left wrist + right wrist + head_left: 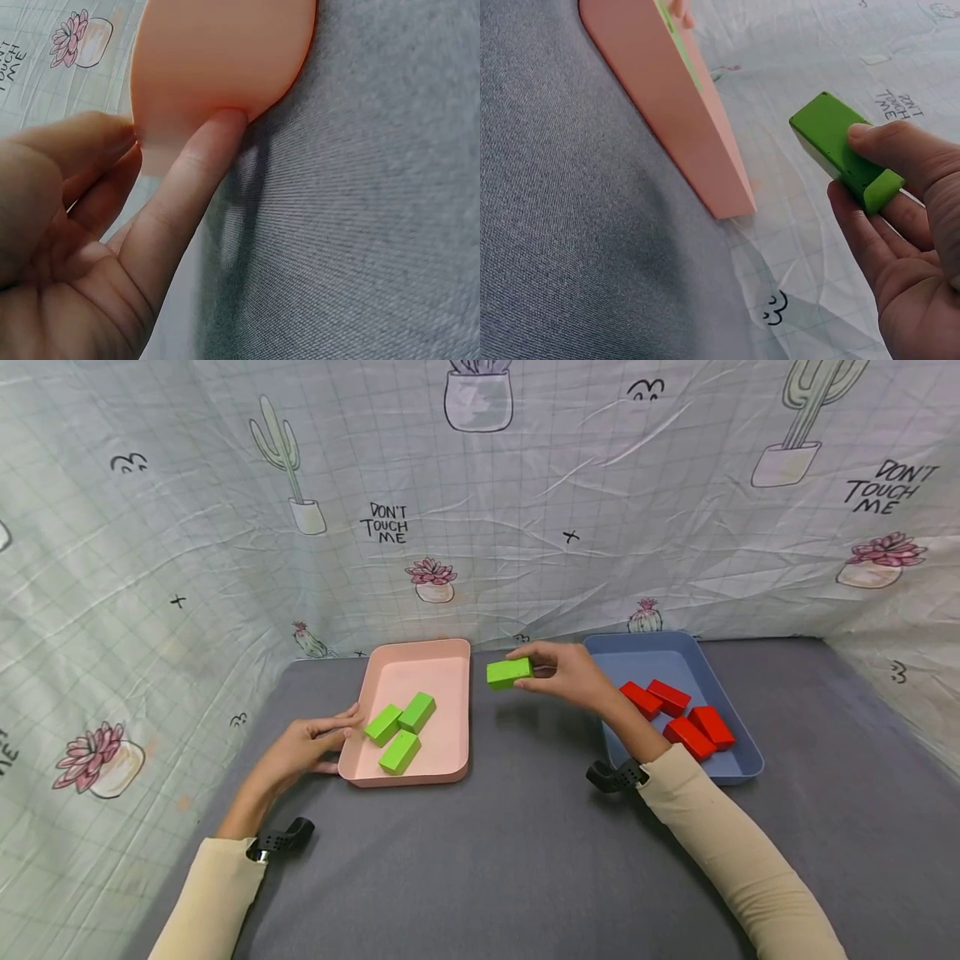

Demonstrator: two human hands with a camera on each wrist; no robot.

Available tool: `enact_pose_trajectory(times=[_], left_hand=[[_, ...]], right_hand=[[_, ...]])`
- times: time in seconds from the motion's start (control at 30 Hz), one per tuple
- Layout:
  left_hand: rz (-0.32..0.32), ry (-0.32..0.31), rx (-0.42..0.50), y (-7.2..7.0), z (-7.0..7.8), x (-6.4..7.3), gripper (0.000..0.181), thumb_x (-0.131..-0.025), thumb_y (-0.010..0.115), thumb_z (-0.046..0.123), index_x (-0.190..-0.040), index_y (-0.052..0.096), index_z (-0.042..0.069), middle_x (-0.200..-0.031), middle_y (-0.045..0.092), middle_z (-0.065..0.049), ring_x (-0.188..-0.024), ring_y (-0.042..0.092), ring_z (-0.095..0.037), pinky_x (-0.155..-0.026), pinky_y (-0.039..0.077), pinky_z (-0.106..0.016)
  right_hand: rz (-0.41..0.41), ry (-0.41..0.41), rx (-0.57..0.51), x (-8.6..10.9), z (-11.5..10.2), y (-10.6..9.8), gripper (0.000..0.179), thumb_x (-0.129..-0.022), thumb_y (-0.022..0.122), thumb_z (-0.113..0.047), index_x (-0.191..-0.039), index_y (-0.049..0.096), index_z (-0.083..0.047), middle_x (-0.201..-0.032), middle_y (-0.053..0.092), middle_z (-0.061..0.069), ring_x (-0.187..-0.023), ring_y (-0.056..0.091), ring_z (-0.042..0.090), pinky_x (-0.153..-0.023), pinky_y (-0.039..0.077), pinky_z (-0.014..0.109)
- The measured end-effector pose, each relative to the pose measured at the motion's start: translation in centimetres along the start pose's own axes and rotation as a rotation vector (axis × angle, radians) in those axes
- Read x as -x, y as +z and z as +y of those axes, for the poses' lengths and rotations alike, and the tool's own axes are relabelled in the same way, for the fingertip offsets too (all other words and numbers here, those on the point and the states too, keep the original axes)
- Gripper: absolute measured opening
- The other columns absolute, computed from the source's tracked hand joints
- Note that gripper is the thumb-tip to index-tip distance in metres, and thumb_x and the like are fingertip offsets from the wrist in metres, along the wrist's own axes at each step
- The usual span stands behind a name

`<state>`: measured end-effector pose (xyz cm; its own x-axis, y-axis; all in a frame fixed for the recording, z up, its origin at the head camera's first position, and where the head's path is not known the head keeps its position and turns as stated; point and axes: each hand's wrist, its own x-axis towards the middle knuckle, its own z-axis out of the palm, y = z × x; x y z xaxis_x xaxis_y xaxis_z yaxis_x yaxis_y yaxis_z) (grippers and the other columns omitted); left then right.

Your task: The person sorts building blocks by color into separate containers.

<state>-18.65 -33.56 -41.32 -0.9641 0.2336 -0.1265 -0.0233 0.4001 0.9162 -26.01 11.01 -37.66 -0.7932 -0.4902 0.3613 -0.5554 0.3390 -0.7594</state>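
My right hand (570, 675) pinches a green block (509, 673) between thumb and fingers, held up over the table in the gap between the two trays. In the right wrist view the thumb lies on the broad face of that block (840, 142). My left hand (307, 747) rests its fingertips against the left side of the pink tray (442, 760). From the left wrist, the thumb presses the tray's outer wall (225, 52) and another fingertip meets its rim. Three green blocks (400, 752) lie together inside the pink tray.
To the right stands a blue tray (652, 652) with several red blocks (690, 739) in it, partly behind my right forearm. Both trays sit on a grey cloth-covered table (480, 868). A printed curtain (525, 485) hangs along the back and sides.
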Motion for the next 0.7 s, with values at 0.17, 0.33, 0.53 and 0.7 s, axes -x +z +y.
enact_pose_trajectory(times=[0.17, 0.33, 0.53, 0.7], left_hand=[[0.011, -0.015, -0.033, 0.01, -0.13, 0.05, 0.047, -0.101, 0.066, 0.019, -0.145, 0.056, 0.007, -0.163, 0.030, -0.006, -0.113, 0.067, -0.015, -0.075, 0.062, -0.040], [0.020, -0.015, -0.056, 0.04, -0.49, 0.09, 0.047, -0.101, 0.067, 0.020, -0.145, 0.057, 0.010, -0.164, 0.030, -0.004, -0.116, 0.065, -0.016, -0.075, 0.062, -0.040], [0.027, -0.006, -0.089, 0.05, -0.62, -0.01, 0.047, -0.101, 0.067, 0.022, -0.145, 0.057, 0.012, -0.164, 0.030, -0.003, -0.119, 0.063, -0.016, -0.075, 0.062, -0.037], [0.033, -0.006, -0.097, 0.10, -0.56, -0.20, 0.047, -0.100, 0.068, 0.022, -0.145, 0.058, 0.011, -0.163, 0.031, -0.003, -0.115, 0.064, -0.008, -0.074, 0.062, -0.037]], right_hand=[[0.006, 0.020, -0.041, 0.25, -0.22, 0.05, 0.042, -0.087, 0.082, -0.012, -0.127, 0.070, -0.008, -0.127, 0.067, 0.012, -0.111, 0.069, 0.027, -0.093, 0.058, 0.040], [0.002, 0.026, -0.045, 0.35, -0.33, 0.31, 0.040, -0.088, 0.082, -0.015, -0.125, 0.071, -0.009, -0.124, 0.068, 0.009, -0.110, 0.069, 0.025, -0.094, 0.058, 0.039], [0.007, 0.031, -0.045, 0.54, -0.57, 0.25, 0.037, -0.087, 0.083, -0.014, -0.122, 0.072, -0.011, -0.120, 0.070, 0.009, -0.110, 0.069, 0.024, -0.093, 0.058, 0.039], [0.005, 0.021, -0.051, 0.71, -0.81, 0.17, 0.037, -0.086, 0.083, -0.009, -0.121, 0.071, -0.009, -0.120, 0.070, 0.011, -0.110, 0.070, 0.026, -0.092, 0.059, 0.039]])
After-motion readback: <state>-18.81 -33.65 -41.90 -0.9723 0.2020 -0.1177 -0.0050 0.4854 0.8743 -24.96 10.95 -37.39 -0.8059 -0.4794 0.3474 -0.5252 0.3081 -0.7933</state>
